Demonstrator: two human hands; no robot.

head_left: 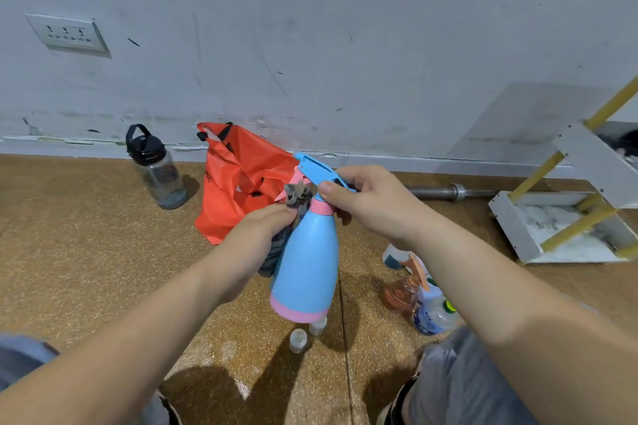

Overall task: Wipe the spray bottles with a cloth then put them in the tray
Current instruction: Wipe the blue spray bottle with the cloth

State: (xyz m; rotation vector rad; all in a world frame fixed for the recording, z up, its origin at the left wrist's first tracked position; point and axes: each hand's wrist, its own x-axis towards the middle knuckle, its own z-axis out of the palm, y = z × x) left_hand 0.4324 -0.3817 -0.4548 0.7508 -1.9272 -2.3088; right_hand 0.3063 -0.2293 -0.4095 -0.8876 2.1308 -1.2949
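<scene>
A blue spray bottle point(305, 266) with a pink base and pink collar hangs in the air above the floor. My right hand point(371, 203) grips its blue trigger head from the right. My left hand point(257, 235) holds a grey cloth point(297, 195) bunched against the bottle's neck, with more cloth hanging down behind the bottle's left side. A white tray point(518, 228) with yellow rods across it lies on the floor at the right. An amber spray bottle point(402, 293) and other bottles point(435, 316) lie on the floor under my right forearm.
An orange bag point(238, 183) lies behind the bottle by the wall. A clear water bottle with a black lid point(157, 171) stands at the left. Two small white caps point(298, 340) sit on the brown floor below. A metal bar point(448, 191) lies along the wall.
</scene>
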